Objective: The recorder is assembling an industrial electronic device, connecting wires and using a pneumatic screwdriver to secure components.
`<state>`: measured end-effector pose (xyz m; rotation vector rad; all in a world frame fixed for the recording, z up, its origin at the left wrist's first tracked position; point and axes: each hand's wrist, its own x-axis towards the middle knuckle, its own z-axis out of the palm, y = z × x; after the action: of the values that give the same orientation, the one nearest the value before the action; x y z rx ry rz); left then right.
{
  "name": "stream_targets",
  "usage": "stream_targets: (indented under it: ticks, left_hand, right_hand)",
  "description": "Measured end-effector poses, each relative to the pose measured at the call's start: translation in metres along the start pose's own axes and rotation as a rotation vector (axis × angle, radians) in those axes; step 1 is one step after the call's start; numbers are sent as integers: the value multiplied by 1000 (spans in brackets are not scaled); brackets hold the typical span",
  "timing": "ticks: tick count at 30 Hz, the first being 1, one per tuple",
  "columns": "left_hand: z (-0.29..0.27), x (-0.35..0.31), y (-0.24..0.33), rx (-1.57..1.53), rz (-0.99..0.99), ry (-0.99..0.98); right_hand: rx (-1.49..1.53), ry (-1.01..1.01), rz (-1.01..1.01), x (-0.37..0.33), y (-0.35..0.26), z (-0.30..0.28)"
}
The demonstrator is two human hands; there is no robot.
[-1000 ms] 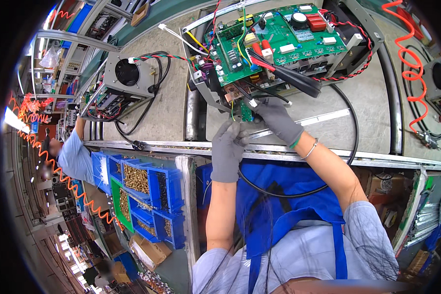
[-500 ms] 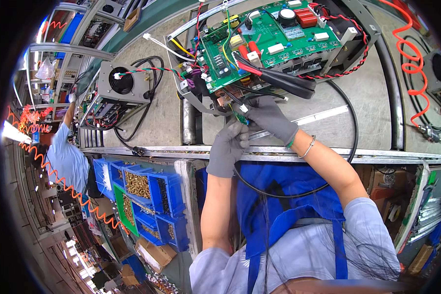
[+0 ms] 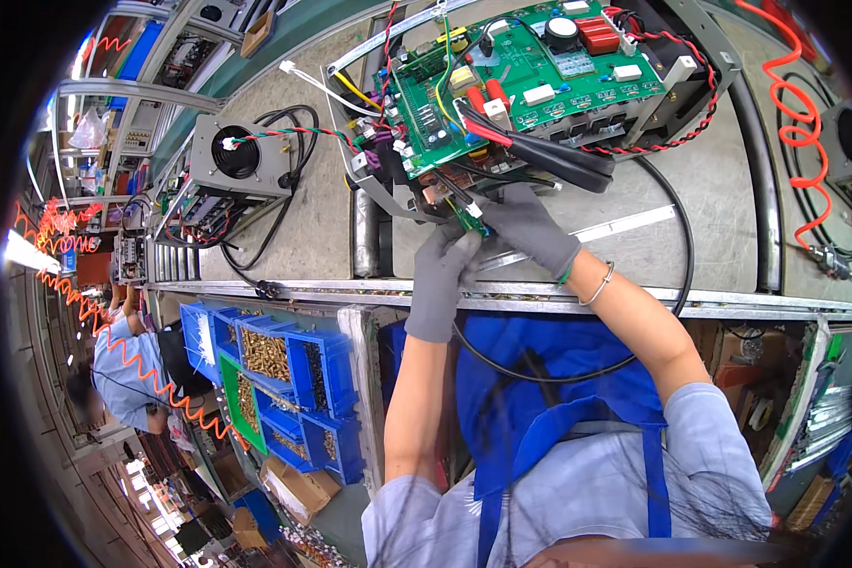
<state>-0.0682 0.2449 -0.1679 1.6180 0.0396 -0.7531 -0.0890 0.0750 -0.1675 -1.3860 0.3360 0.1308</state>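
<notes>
A small green circuit board (image 3: 471,221) is pinched between my gloved hands, just below a large green circuit board (image 3: 530,80) on an open metal chassis. My left hand (image 3: 439,279) grips it from the near side with thumb and fingers closed. From the right, my right hand (image 3: 532,230) closes on its other edge, its fingertips partly hidden. A white connector (image 3: 473,209) on a dark lead lies by the small board. Next to my left fingers, a grey flat strip (image 3: 388,199) slants down from the chassis. A thick black cable pair (image 3: 554,163) hangs over the chassis front.
Blue bins (image 3: 298,379) of brass fasteners stand below the bench's metal rail (image 3: 634,298). Another unit with a fan (image 3: 234,159) sits to the left. An orange coiled hose (image 3: 799,133) hangs at right. A co-worker (image 3: 128,364) is at far left.
My left hand has shifted slightly, its thumb now straighter along the small board. The co-worker at far left has bent lower and moved down in the picture.
</notes>
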Motion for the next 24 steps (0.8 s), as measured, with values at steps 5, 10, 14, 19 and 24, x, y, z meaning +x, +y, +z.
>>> stream_targets:
  ticks: [5, 10, 14, 19, 24]
  left_hand:
    - [31, -3, -8, -136, 253, 153]
    - [37, -3, -11, -98, 411, 249]
    - [26, 11, -16, -173, 471, 57]
    - [21, 13, -23, -272, 411, 3]
    - [12, 8, -17, -252, 347, -43]
  right_hand:
    - [-256, 48, 53, 5, 1, 0]
    - [-329, 90, 99, -5, -6, 4]
    - [-548, 64, -11, 4, 2, -1]
    - [-415, 34, 114, 8, 9, 4]
    - [80, -11, 98, -15, 13, 4]
